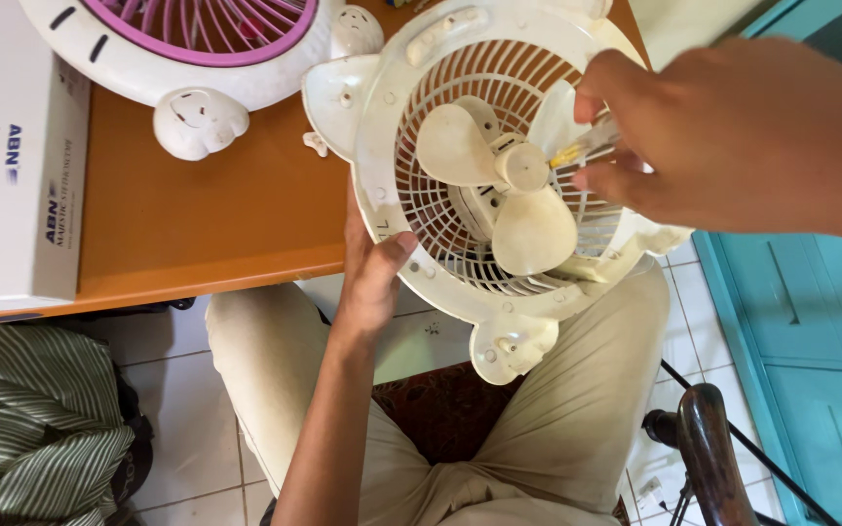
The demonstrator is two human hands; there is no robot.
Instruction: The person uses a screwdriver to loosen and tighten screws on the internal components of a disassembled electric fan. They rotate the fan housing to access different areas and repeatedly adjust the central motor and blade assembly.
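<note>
My left hand (374, 268) grips the rim of the cream fan (484, 175), held tilted over my lap at the desk (226, 214) edge. My right hand (694, 146) pinches a screwdriver (587, 146), tip near the blade hub.

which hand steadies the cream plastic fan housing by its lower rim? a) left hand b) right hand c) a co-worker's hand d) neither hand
a: the left hand grips the lower rim of the cream plastic fan housing, while the right hand holds a thin clear-handled tool near the hub.
</note>
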